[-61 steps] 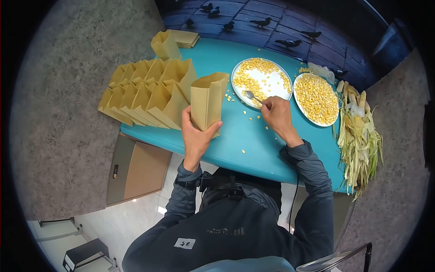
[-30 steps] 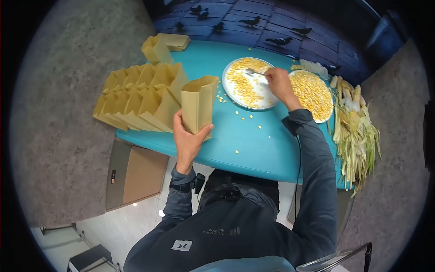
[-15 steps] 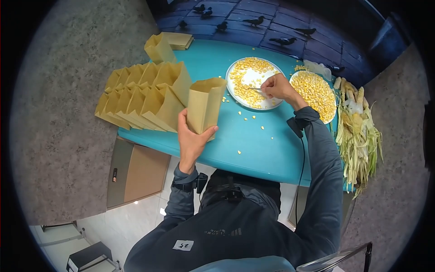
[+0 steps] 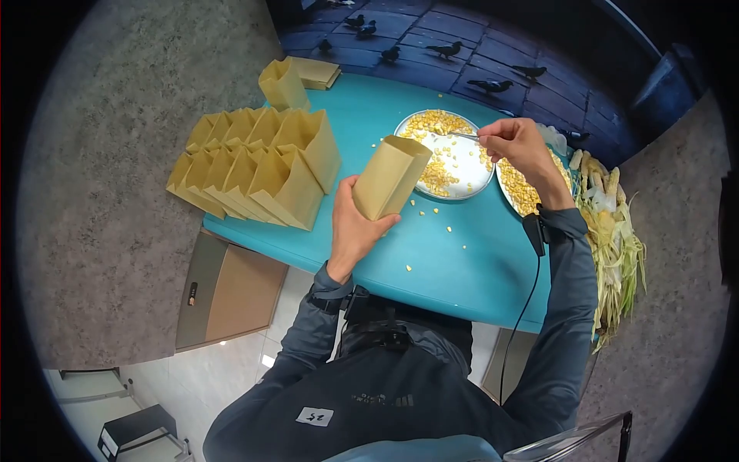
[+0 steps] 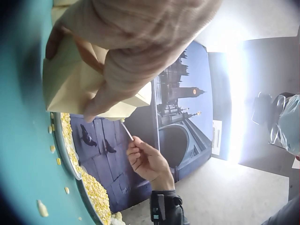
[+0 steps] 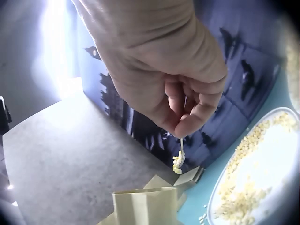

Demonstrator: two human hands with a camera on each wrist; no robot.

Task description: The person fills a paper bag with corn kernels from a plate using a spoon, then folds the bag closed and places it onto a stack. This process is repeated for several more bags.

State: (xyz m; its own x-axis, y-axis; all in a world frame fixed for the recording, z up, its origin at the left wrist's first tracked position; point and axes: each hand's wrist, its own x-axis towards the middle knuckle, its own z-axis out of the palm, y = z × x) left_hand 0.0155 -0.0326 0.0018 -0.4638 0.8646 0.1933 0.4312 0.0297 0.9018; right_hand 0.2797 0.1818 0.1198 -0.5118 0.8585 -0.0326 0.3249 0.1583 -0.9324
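Note:
My left hand [image 4: 357,232] grips an open-topped brown paper bag [image 4: 391,179] round its lower part, its mouth leaning toward the plate. Pinched by its handle in my right hand [image 4: 523,152] is a small metal spoon [image 6: 182,144]. Corn kernels [image 6: 178,163] sit heaped in the spoon's bowl, as the right wrist view shows. The spoon is up over a round white plate [image 4: 469,182] of loose kernels, to the right of the bag's mouth. My right forearm and hand partly cover a second plate, heaped with corn [image 4: 517,189].
Rows of open paper bags [image 4: 254,165] stand at the left, with another bag [image 4: 283,85] and flat folded bags [image 4: 315,73] behind. Husks and cobs [image 4: 608,231] lie along the right edge. Stray kernels dot the teal table [image 4: 431,262].
The spoon dipped among the plate's kernels, then rose to the right with several in it. The left hand has moved the bag right and tipped it toward the plate.

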